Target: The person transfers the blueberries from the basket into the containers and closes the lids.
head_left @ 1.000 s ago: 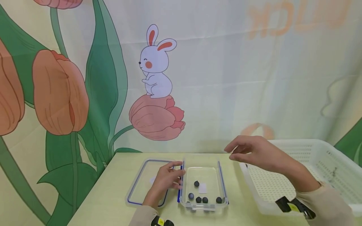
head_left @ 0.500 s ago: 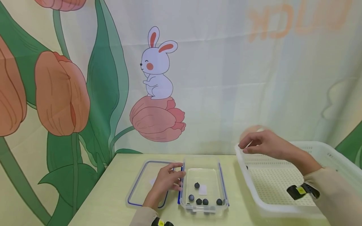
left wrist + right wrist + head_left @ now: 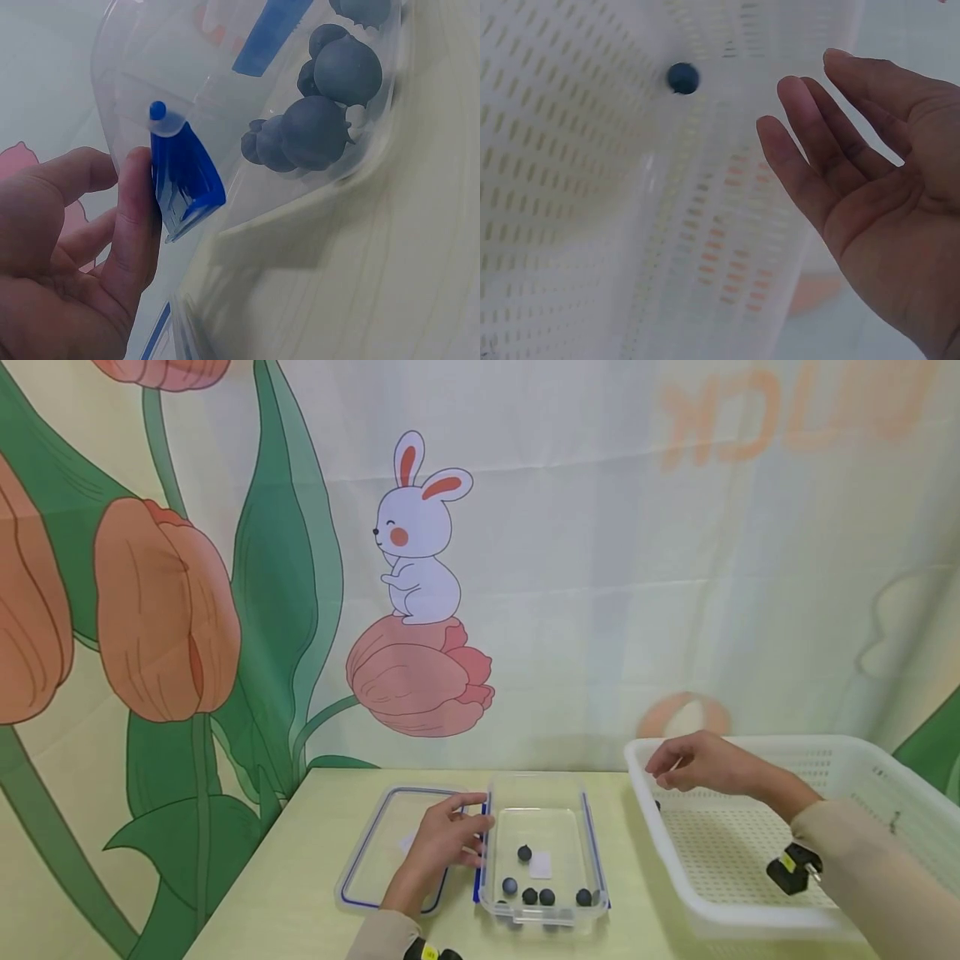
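Note:
My left hand (image 3: 442,839) holds the left wall of a clear plastic food container (image 3: 592,835), thumb over the rim and fingers outside against a blue latch (image 3: 184,169). Several dark blueberries (image 3: 524,853) lie inside, most of them along the near end; the left wrist view shows a cluster of blueberries (image 3: 315,131) through the wall. My right hand (image 3: 705,764) hovers over the far left corner of a white basket (image 3: 667,860), fingers loosely bent with nothing in them. One blueberry (image 3: 682,79) sits in that basket, a short way from my fingertips.
Left of the container lies its clear lid (image 3: 356,852) with a blue seal, partly behind my left hand. A small white label (image 3: 540,865) shows at the container's bottom. Behind the table (image 3: 277,877) hangs a printed curtain (image 3: 555,610).
My right hand has moved right and, after that, lower, from the gap between container and basket to over the basket's corner. The left hand stays on the container wall.

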The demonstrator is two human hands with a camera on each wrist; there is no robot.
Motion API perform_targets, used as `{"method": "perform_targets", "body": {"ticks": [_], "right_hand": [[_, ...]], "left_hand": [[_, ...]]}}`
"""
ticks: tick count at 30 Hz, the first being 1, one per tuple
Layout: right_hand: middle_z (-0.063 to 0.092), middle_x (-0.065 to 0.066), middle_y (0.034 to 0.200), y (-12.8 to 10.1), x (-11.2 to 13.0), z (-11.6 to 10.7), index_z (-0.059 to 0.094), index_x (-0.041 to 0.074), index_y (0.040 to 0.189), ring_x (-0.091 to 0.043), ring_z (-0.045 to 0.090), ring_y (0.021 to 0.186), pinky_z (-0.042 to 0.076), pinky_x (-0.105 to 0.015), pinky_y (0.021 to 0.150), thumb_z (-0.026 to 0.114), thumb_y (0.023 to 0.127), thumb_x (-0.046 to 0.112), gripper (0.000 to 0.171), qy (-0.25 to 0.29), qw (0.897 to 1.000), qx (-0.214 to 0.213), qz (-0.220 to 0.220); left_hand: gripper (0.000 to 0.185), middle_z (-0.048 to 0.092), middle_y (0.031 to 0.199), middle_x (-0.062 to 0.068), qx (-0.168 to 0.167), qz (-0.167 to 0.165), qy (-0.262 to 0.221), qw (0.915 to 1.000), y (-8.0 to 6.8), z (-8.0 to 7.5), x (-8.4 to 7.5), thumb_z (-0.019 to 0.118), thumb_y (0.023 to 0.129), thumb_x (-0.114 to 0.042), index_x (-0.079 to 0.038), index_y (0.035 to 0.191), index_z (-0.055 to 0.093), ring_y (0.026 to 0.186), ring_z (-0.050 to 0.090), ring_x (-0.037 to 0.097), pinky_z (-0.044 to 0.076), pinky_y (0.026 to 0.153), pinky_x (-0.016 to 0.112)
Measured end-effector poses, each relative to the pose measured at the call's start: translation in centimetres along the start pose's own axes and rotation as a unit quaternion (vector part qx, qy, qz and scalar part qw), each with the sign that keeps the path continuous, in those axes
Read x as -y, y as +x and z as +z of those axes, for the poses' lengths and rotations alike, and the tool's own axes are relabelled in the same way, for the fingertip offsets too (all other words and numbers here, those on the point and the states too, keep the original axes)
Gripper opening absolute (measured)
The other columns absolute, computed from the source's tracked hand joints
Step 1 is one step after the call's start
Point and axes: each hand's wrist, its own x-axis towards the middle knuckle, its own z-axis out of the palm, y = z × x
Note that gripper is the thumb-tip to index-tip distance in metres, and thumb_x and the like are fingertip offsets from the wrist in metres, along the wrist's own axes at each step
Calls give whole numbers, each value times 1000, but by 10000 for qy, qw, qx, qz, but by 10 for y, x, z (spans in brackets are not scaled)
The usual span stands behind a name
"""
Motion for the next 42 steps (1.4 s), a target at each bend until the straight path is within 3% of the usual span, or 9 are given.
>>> {"method": "perform_targets", "body": {"ticks": [7,15,22,26,34,42], "right_hand": [[73,-9,104,0,-23,5,71,-6,115,-25,68,91,60,-36,72,71,100,4,19,-103,9999,65,0],[73,-18,108,1,-40,14,72,-8,118,-28,69,95,60,-33,71,73,97,2,23,-386,9988,272,-89],[74,-12,100,3,-41,22,72,-6,122,-24,66,79,57,-37,64,70,95,0,28,-638,9969,403,214],[74,-8,96,3,-42,24,73,-6,123,-20,65,78,56,-36,66,70,94,-1,29,-808,9951,474,301],[72,6,88,5,-47,26,81,14,101,-9,60,75,54,-29,66,76,97,10,8,-1192,9916,503,-39],[70,7,85,3,-45,23,78,13,90,-7,60,76,54,-29,66,81,92,8,6,-1499,9877,399,-176]], "left_hand": [[50,65,94,12,-21,-13,56,10000,-1,1,0,79,96,-17,-6,143,64,68,65,17,64,59,31],[50,65,94,12,-71,-63,132,9999,-1,2,1,79,97,-18,-7,143,64,68,65,17,64,60,30],[50,67,95,11,-148,-88,203,9996,-3,2,1,79,97,-20,-7,143,64,69,66,17,64,60,30],[49,67,96,11,-146,-107,197,9996,-4,2,1,78,97,-19,-8,143,65,69,66,18,64,60,30],[48,66,97,12,-133,-74,162,9998,-3,2,0,77,98,-17,-7,143,64,70,66,18,64,59,31],[49,66,97,12,-95,-46,157,9998,-2,2,-1,77,98,-18,-7,143,64,70,66,18,64,60,31]]}}
